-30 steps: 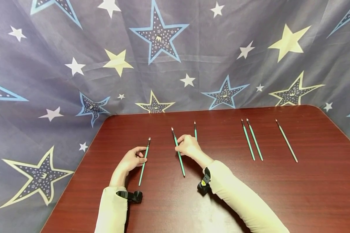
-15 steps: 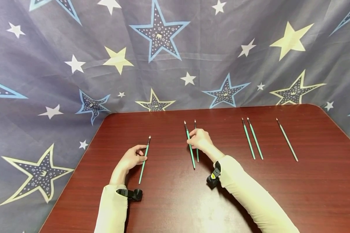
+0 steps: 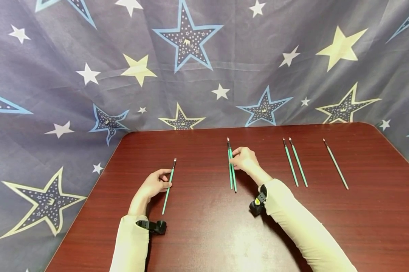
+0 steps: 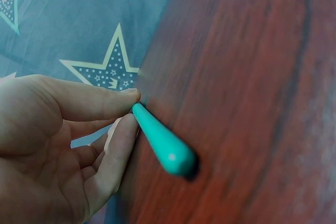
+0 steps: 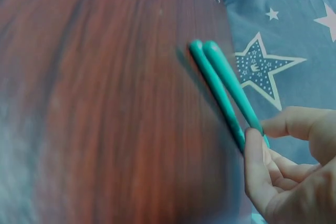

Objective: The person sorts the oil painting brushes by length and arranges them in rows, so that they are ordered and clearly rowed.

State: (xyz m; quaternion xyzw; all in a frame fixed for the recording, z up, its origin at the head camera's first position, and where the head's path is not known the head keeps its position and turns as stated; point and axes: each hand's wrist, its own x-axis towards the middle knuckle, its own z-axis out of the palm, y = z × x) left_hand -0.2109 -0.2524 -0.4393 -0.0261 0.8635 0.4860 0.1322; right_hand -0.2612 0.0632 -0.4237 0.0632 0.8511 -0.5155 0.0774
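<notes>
In the head view my left hand (image 3: 154, 185) pinches a green-handled paintbrush (image 3: 168, 194) between thumb and fingers, bristles pointing away from me. The left wrist view shows that handle's rounded end (image 4: 173, 156) close up, just past the fingertips. Right of centre, my right hand (image 3: 247, 160) pinches a second green paintbrush (image 3: 234, 181). Directly left of it lies another green paintbrush (image 3: 230, 177), almost parallel, their heads nearly together. Both handles run side by side in the right wrist view, the pinched brush (image 5: 231, 80) on the right and the other brush (image 5: 215, 87) on the left.
Toward the right of the reddish-brown table (image 3: 197, 234) lie two green paintbrushes close together, a left one (image 3: 291, 166) and a right one (image 3: 299, 166). Farther right is a paler paintbrush (image 3: 337, 168). A star-patterned curtain (image 3: 204, 94) hangs behind the table's back edge.
My right hand has moved right and slightly away from me with its paintbrush, bringing it beside the brush lying there. My left hand has stayed in place with its paintbrush.
</notes>
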